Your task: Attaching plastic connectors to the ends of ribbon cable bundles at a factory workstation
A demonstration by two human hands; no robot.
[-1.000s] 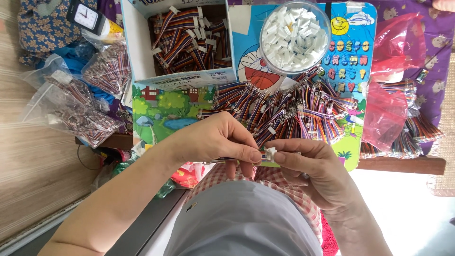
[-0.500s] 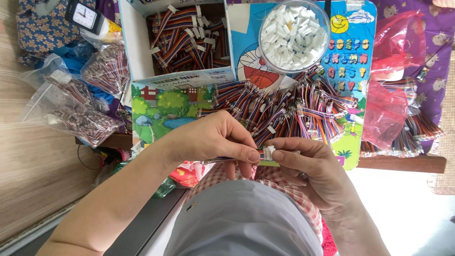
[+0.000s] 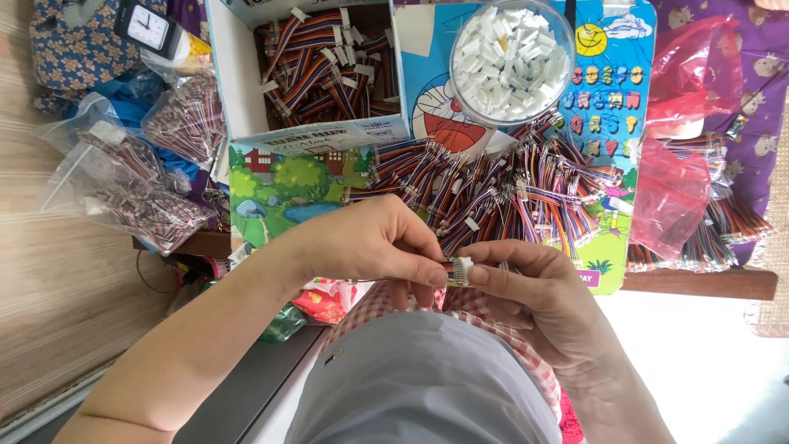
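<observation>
Seen from the head camera, both hands meet just below a heap of multicoloured ribbon wires (image 3: 501,193) on a cartoon-printed counter (image 3: 608,123). Left hand (image 3: 370,242) and right hand (image 3: 534,288) each have a closed fingertip grip on one small white connector (image 3: 461,270) between them. Above the heap sits a clear bowl of white connectors (image 3: 511,57); left of that, a cardboard box of wires (image 3: 320,70).
</observation>
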